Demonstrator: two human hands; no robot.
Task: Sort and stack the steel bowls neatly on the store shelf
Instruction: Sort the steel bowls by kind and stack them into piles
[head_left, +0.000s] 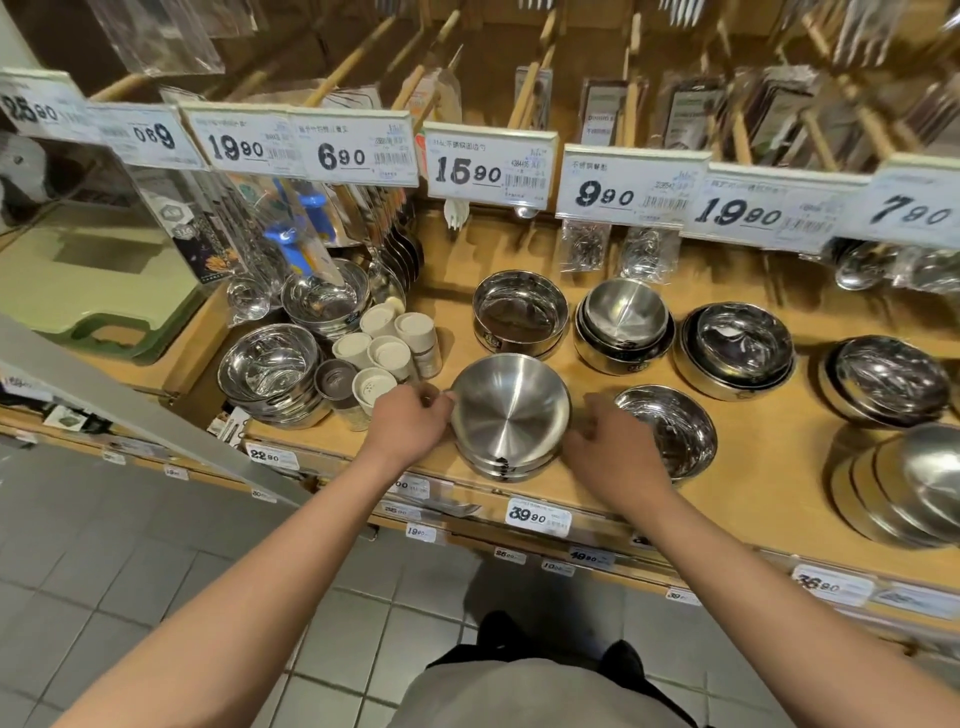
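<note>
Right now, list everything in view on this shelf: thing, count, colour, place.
brushed bowl stack: one, matte steel, front centre between both hands
shiny bowl: one, mirror steel, right of that stack
bowl stacks: several, steel, behind and to the right
shaker jars: about seven, mostly cream lids, left of centre
price tags: a row, white, above the shelf
left hand: fingers curled at the stack's left rim
right hand: at the stack's right side, contact unclear

both hands (410, 421) (613, 447) flank a stack of steel bowls (511, 410) on the wooden shelf (753, 447).
</note>
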